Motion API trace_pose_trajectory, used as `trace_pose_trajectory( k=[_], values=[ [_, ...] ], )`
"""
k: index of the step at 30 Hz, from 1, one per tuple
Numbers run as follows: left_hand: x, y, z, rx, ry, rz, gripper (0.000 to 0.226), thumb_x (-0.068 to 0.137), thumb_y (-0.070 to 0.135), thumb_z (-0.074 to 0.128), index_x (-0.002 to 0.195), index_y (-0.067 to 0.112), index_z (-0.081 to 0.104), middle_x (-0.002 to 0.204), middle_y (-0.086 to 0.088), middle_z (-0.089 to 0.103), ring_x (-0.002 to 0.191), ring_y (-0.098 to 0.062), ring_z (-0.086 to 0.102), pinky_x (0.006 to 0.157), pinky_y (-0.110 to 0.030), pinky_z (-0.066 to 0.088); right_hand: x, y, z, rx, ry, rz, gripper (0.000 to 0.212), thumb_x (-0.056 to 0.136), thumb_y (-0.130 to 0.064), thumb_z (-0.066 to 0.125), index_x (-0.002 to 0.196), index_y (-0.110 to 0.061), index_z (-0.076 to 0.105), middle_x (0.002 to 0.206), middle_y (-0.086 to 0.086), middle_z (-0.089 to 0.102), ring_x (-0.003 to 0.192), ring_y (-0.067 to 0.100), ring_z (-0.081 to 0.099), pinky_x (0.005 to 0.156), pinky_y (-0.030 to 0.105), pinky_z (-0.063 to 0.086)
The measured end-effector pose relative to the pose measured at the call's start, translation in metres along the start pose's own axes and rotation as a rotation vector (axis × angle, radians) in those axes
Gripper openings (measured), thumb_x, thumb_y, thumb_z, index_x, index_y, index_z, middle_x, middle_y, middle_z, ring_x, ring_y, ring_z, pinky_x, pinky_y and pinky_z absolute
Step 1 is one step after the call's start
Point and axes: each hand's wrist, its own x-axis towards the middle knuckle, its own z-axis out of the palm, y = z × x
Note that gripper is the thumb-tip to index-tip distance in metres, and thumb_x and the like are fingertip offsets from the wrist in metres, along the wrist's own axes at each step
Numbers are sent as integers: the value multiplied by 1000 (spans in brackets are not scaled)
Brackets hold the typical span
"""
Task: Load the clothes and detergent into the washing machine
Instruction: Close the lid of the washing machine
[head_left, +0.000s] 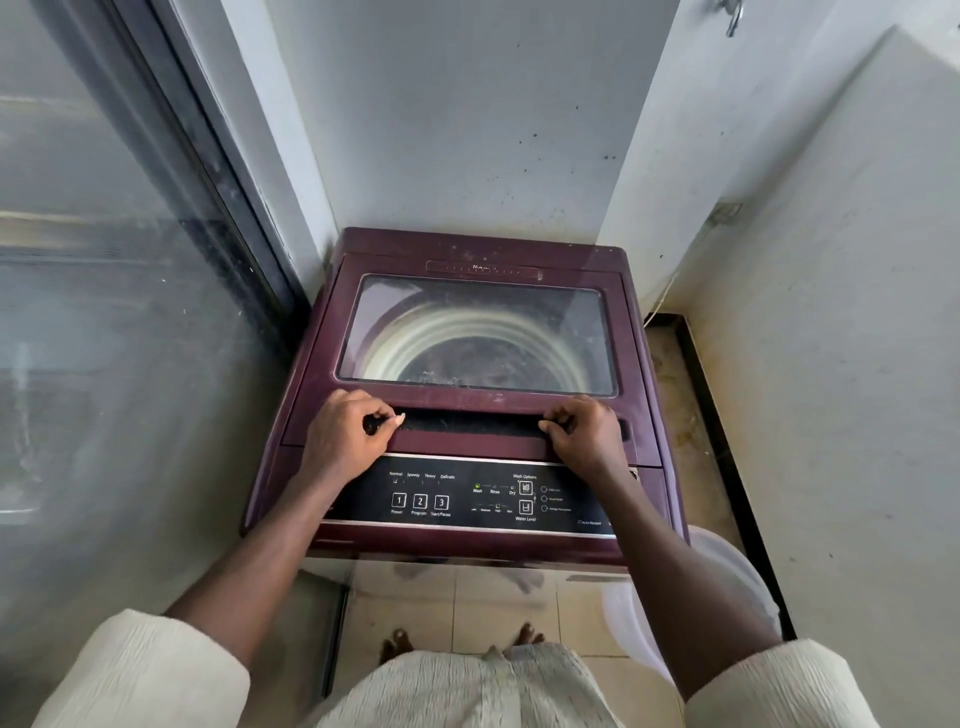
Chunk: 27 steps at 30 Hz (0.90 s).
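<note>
A maroon top-loading washing machine (467, 249) stands in a wall corner. Its lid (483, 400) is down, and through the lid's glass window I see the drum with dark contents at the bottom. My left hand (345, 434) curls its fingers into the left end of the lid's front handle slot. My right hand (587, 428) grips the right end of the same slot. The black control panel (467, 499) sits just below my hands, with a small green light lit. No clothes or detergent show outside the machine.
A glass sliding door (104, 312) runs along the left. White walls close in behind and on the right. A white plastic tub (727, 577) sits on the tiled floor (493, 597) at the machine's lower right. My bare feet show on the tiles.
</note>
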Motion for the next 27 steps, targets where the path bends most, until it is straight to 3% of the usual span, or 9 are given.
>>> trace_pose_trajectory(
  k=[4, 9, 13, 18, 21, 24, 27],
  values=[
    [-1, 2, 4, -88, -11, -86, 9, 79, 34, 77, 79, 26, 79, 65, 9, 74, 49, -4, 59, 46, -15, 40, -4, 0, 5, 55, -41, 42, 4, 75, -18, 75, 75, -14, 75, 65, 1, 68, 61, 13, 58, 60, 23, 41],
    [-3, 6, 9, -185, -28, -149, 7, 80, 23, 78, 80, 16, 80, 71, 1, 76, 59, -18, 69, 57, -37, 56, -5, 0, 7, 30, -65, 64, 7, 79, -21, 71, 79, -17, 77, 68, 2, 72, 61, 10, 54, 59, 20, 33],
    [-2, 5, 10, -206, -21, -137, 7, 79, 19, 79, 82, 12, 80, 77, -2, 77, 65, -15, 71, 62, -36, 58, -3, 1, 7, 32, -82, 70, 8, 80, -21, 70, 78, -17, 77, 66, 2, 70, 60, 11, 53, 57, 21, 31],
    [-2, 5, 10, -203, -34, -138, 7, 82, 19, 77, 84, 13, 80, 78, -1, 77, 60, -1, 65, 57, -12, 48, -3, 1, 8, 46, -87, 64, 8, 80, -20, 70, 78, -15, 77, 64, 4, 70, 60, 14, 57, 59, 22, 36],
    [-2, 6, 9, -207, -35, -136, 8, 82, 19, 76, 85, 13, 80, 82, -1, 78, 68, -11, 70, 61, -21, 53, -3, 1, 7, 48, -94, 61, 8, 80, -19, 70, 77, -15, 76, 65, 5, 70, 64, 18, 61, 60, 22, 38],
    [-3, 6, 9, -207, -24, -126, 9, 82, 19, 76, 85, 11, 80, 81, -2, 78, 68, -13, 71, 60, -20, 52, -3, 2, 6, 52, -99, 61, 8, 80, -19, 70, 78, -15, 76, 65, 5, 70, 63, 16, 60, 60, 22, 38],
    [-3, 6, 10, -211, -24, -131, 10, 82, 19, 76, 85, 11, 80, 80, -3, 78, 67, -19, 72, 62, -31, 57, -3, 1, 6, 51, -105, 62, 8, 80, -19, 70, 78, -15, 76, 59, 0, 64, 61, 14, 58, 59, 21, 35]
  ],
)
